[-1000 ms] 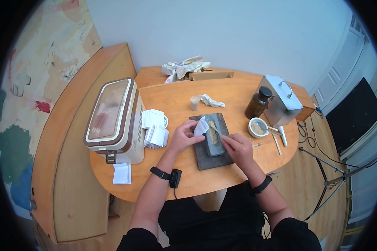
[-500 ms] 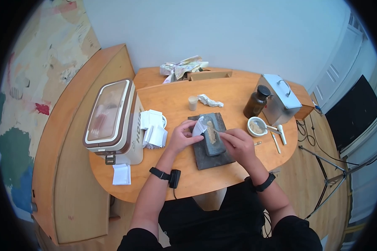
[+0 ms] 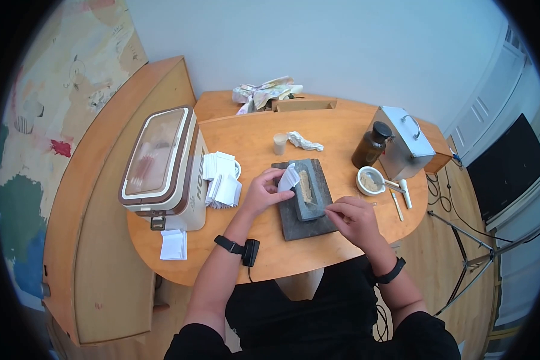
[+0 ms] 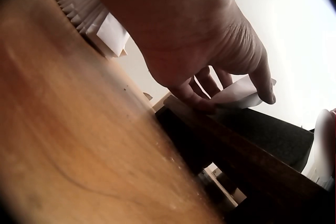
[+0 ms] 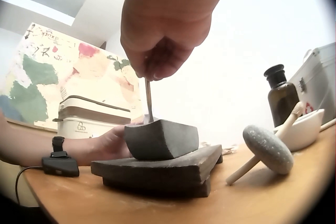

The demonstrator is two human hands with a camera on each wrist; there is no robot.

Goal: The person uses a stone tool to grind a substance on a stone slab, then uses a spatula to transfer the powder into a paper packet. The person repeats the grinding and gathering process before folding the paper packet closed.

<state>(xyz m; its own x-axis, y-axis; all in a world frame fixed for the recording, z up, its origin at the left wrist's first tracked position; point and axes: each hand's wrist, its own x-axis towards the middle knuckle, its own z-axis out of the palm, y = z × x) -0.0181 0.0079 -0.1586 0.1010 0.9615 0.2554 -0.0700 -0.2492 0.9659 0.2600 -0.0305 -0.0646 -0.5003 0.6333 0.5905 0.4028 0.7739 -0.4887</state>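
Note:
My left hand (image 3: pixel 263 193) pinches a folded white paper packet (image 3: pixel 290 179) between thumb and fingers, at the left side of a grey stone trough (image 3: pixel 319 209). Tan powder (image 3: pixel 304 185) lies in the trough's long hollow. Under the trough is a dark stone slab (image 3: pixel 300 233). My right hand (image 3: pixel 355 221) is above the trough's near right corner. In the right wrist view its fingertips pinch a thin, upright metal tool (image 5: pixel 148 99), whose lower end is hidden behind the trough's rim. Paper and fingers also show in the left wrist view, against the dark slab.
Right of the slab are a stone wheel (image 5: pixel 269 149) on a wooden handle, a white bowl (image 3: pixel 366 192) of powder, a brown bottle (image 3: pixel 369 144) and a metal case (image 3: pixel 402 141). Paper packets (image 3: pixel 223 191) and a cream-brown box (image 3: pixel 162 162) stand left. A small cup (image 3: pixel 280 144) sits behind.
My right hand has drawn back from over the trough's hollow, toward my body and to the right. The left hand stays at the trough's left side with the paper packet.

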